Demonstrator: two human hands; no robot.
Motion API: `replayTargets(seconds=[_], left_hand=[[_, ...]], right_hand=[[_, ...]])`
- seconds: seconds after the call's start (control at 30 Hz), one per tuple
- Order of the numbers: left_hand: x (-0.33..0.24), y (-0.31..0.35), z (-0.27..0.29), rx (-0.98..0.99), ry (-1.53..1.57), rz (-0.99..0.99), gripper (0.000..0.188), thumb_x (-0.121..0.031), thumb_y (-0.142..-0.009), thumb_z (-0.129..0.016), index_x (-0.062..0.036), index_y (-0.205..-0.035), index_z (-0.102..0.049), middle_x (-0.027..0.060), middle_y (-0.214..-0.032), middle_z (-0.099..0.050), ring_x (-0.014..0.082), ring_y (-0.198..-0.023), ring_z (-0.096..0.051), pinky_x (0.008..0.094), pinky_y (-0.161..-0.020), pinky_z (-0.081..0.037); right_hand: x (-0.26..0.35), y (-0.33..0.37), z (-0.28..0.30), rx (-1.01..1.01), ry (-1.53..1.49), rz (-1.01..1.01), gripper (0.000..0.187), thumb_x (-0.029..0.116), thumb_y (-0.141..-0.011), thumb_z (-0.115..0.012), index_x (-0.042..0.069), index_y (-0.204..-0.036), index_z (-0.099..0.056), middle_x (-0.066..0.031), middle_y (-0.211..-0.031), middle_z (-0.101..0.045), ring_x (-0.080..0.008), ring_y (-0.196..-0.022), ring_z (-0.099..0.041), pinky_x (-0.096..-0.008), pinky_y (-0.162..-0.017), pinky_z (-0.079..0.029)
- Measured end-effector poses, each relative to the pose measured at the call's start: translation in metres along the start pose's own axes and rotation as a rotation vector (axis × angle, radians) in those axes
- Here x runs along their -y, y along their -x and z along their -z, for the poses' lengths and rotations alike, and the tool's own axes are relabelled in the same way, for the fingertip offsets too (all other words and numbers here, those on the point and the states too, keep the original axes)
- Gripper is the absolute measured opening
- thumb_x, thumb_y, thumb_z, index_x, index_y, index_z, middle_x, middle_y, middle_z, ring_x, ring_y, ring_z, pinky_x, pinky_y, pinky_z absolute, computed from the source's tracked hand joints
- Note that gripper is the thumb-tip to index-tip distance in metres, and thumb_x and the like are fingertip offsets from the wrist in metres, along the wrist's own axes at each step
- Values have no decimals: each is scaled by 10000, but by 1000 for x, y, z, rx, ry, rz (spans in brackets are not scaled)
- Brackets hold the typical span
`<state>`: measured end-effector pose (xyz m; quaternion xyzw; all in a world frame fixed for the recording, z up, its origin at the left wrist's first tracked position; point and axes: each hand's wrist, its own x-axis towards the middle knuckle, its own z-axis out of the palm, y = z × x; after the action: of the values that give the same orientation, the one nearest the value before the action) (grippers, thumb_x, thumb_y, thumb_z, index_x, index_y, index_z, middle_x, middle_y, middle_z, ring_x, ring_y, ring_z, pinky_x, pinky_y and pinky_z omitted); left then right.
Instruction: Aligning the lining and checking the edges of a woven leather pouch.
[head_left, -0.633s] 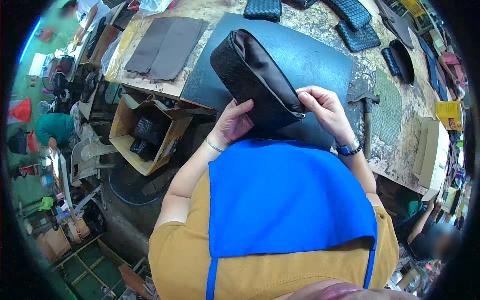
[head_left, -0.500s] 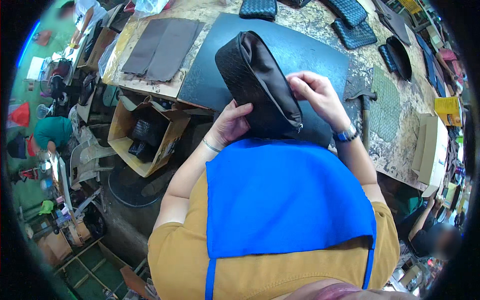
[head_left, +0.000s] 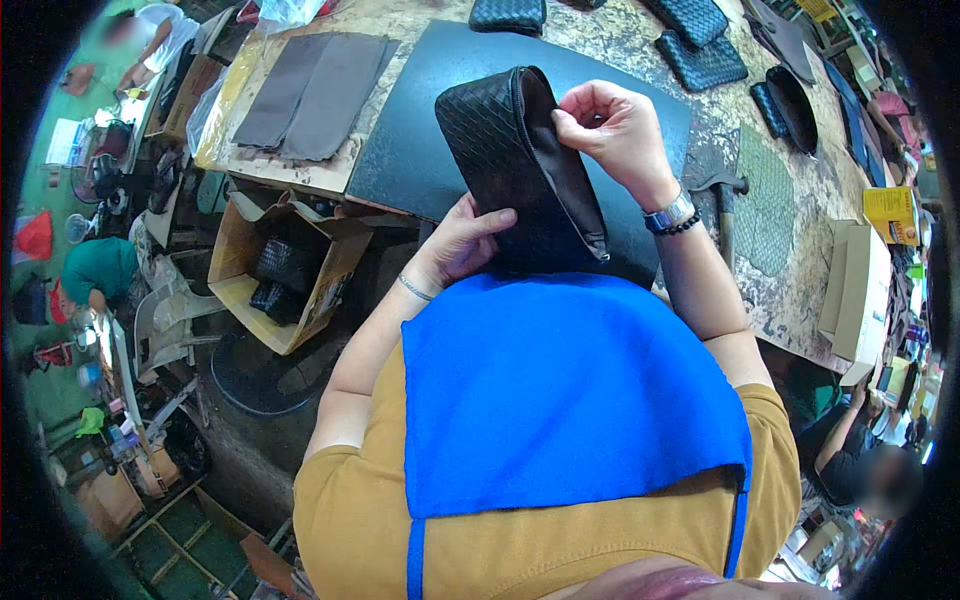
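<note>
A black woven zip pouch [head_left: 490,135] stands tilted in front of me, its zipped mouth parted and the dark brown lining [head_left: 545,125] showing. My left hand [head_left: 470,235] grips its lower left side, thumb on the outer face and the other fingers hidden behind or beneath. At the upper right of the mouth, my right hand [head_left: 610,125] is closed, thumb and forefinger pinching the edge of the lining. A dark smooth work mat [head_left: 430,110] lies beneath the pouch on the table.
A hammer [head_left: 725,215] lies right of the mat beside a greenish textured sheet [head_left: 768,200]. Brown fabric pieces [head_left: 330,95] are at far left, more woven pouches [head_left: 700,60] at far right. An open carton [head_left: 225,265] holding black pouches stands below the table's left edge.
My right hand has moved up and away along the pouch's mouth and now pinches the lining near its far end. The mouth looks narrower. My left hand keeps its hold.
</note>
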<state>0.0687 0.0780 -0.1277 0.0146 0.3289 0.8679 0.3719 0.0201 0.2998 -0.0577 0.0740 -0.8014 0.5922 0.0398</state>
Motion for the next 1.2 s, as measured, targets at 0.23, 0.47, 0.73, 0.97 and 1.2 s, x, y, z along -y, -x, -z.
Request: replayTargets(seconds=[0.23, 0.47, 0.73, 0.97, 1.2], left_hand=[[3, 0, 1, -4, 53, -13, 542, -63, -830, -717, -47, -1321, -485, 93, -1284, -586, 228, -1204, -542, 392, -1054, -400], [4, -2, 2, 29, 110, -20, 556, -53, -837, -693, -30, -1341, -457, 121, -1291, -581, 244, -1200, -555, 398, -1052, -417], [-2, 2, 4, 69, 283, -10, 605, -328, -888, -674, -53, -1377, -447, 115, -1356, -540, 258, -1249, -514, 437, -1090, -369], [-17, -6, -3, 19, 291, -336, 587, -141, -823, -696, -51, -1356, -469, 112, -1338, -550, 291, -1252, -506, 480, -1101, -351], [-13, -5, -10, 50, 72, -327, 563, -58, -769, -744, -59, -1286, -522, 92, -1297, -569, 277, -1223, -529, 451, -1063, -402]], right_hand=[[-10, -2, 8, 106, -386, -166, 194, 192, -891, -698, 23, -987, -702, 6, -832, -672, -45, -739, -607, -206, -671, -526], [-12, -2, 14, 192, -508, -227, 246, 196, -893, -697, 24, -1068, -684, -27, -928, -687, -65, -820, -640, -222, -731, -546], [-3, 5, -2, 143, -329, -35, 324, 158, -875, -718, 15, -1151, -627, -43, -1019, -669, -88, -917, -625, -248, -832, -511], [18, 40, -5, 356, -683, -29, 800, 273, -746, -833, 18, -1386, -426, -86, -1327, -516, -180, -1234, -468, -350, -1035, -400], [40, 44, -1, 174, -488, 24, 659, 35, -766, -788, 15, -1341, -469, -56, -1231, -582, -128, -1138, -534, -298, -993, -442]])
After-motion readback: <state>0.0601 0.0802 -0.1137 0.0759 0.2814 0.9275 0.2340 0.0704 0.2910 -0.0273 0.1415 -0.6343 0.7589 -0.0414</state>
